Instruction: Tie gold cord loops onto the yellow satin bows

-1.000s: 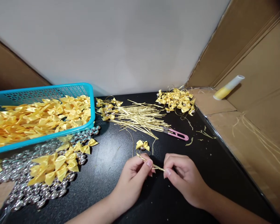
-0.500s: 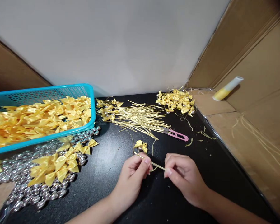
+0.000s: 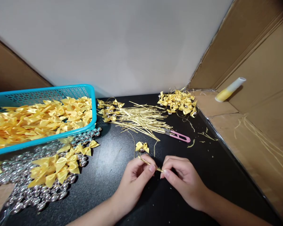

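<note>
My left hand (image 3: 139,175) pinches a thin gold cord (image 3: 145,161) between thumb and fingers; a loop of it shows above the fingers. My right hand (image 3: 180,179) grips the cord's other end between thumb and forefinger, close to the left fingertips. Just beyond the left hand a yellow satin bow (image 3: 142,147) with a silver bead lies on the black table. A pile of cut gold cords (image 3: 141,117) is spread farther back, with pink-handled thread snips (image 3: 178,136) at its right edge.
At left stands a turquoise basket (image 3: 94,106) full of yellow bows. Silver beads (image 3: 40,197) and loose bows (image 3: 58,166) lie before it. Finished-looking bows with beads (image 3: 179,102) are heaped at the back right. A white-and-yellow tube (image 3: 230,90) stands by the cardboard wall (image 3: 261,75).
My hands have drawn closer together, the right one moving left. The stretch of cord between them is shorter, and a rounded loop now shows above my left fingers.
</note>
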The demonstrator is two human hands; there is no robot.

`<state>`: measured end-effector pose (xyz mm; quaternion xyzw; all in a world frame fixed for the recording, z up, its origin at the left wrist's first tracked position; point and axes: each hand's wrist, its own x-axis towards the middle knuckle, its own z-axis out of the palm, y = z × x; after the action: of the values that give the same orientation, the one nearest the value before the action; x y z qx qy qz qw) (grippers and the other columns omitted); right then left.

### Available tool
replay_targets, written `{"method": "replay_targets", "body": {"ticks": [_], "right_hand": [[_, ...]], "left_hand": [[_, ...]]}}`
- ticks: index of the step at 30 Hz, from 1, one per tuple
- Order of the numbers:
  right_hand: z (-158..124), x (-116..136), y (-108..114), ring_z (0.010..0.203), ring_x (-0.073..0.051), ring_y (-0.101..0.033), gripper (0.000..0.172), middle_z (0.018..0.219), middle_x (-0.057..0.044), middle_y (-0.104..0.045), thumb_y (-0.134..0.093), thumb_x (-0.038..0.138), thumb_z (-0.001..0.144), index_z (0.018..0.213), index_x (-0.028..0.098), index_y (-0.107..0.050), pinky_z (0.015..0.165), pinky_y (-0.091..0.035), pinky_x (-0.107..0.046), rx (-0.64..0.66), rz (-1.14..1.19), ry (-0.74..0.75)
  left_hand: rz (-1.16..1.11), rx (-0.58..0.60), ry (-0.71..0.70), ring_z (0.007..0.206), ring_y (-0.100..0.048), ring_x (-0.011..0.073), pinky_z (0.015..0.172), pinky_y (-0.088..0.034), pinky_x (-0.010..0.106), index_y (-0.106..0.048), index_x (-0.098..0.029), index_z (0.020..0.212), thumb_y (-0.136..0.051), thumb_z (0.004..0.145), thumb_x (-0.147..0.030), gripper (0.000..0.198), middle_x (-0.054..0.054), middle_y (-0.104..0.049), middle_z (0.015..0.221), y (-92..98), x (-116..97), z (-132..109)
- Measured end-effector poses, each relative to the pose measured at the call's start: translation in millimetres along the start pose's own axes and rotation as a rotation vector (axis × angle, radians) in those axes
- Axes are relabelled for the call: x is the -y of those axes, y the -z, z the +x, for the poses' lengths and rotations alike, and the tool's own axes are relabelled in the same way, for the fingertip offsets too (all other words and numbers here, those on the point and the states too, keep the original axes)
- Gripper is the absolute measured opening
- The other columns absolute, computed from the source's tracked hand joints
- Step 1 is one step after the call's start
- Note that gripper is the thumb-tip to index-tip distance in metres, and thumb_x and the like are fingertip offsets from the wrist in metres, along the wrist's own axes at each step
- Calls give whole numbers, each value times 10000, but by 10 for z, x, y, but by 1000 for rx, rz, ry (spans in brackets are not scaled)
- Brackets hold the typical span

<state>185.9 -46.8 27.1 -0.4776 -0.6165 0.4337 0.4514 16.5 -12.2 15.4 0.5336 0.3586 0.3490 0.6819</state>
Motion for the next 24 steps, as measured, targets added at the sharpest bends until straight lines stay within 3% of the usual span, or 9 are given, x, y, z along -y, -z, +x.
{"method": "replay_targets", "body": {"ticks": [13, 19, 24], "right_hand": [[11, -6, -20, 543, -93, -483, 214, 585, 17, -536, -513, 108, 806, 604, 165, -557, 535, -372, -208, 7, -52, -40], [29, 8, -11, 523, -94, -441, 221, 554, 31, -481, -509, 110, 783, 574, 182, -486, 508, -340, -214, 18, -35, -43], [29, -8, 3, 550, -109, -463, 217, 582, 18, -506, -511, 156, 826, 610, 180, -527, 531, -347, -231, 9, -27, -65]], "left_hand": [[28, 19, 74, 543, -330, 107, 511, -270, 230, -602, -162, 671, -653, 819, -417, 299, -34, -431, 594, -6, 1, 24], [-56, -37, 135, 517, -316, 93, 496, -261, 218, -581, -158, 672, -689, 778, -450, 329, -57, -402, 562, 0, -3, 46], [-37, 50, 132, 543, -326, 101, 521, -271, 226, -619, -155, 719, -678, 804, -421, 286, -47, -415, 584, 15, -15, 26]]}}
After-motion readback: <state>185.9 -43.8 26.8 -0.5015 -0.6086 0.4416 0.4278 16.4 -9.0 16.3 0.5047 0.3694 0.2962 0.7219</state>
